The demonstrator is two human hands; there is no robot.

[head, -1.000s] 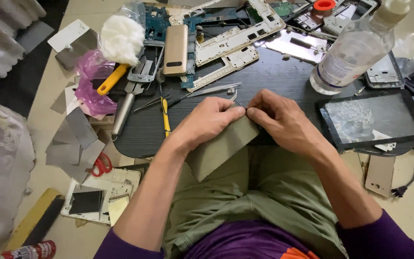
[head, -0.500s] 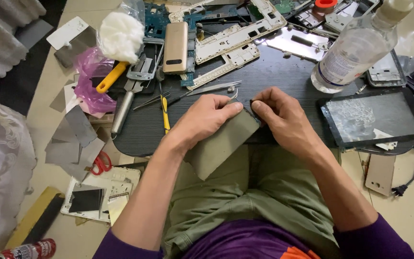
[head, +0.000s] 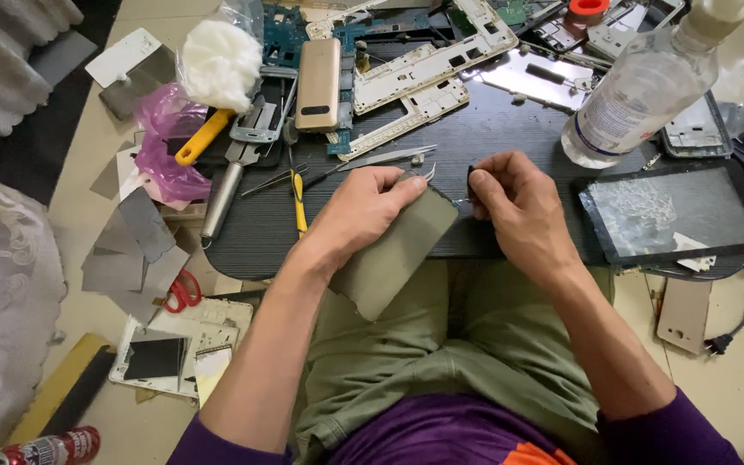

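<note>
Left hand (head: 363,211) is pinching a grey-green sheet (head: 393,254) hanging off the black mat's (head: 492,138) near edge, right hand (head: 514,207) is nipping a small dark bit (head: 472,179) beside it, looks partway done.

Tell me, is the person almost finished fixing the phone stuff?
Not nearly. Done: white frames and circuit boards lie stripped apart. In hand: left hand holds a grey sheet; right hand pinches a small dark piece. Left: the cracked tablet screen lies untouched.
</note>
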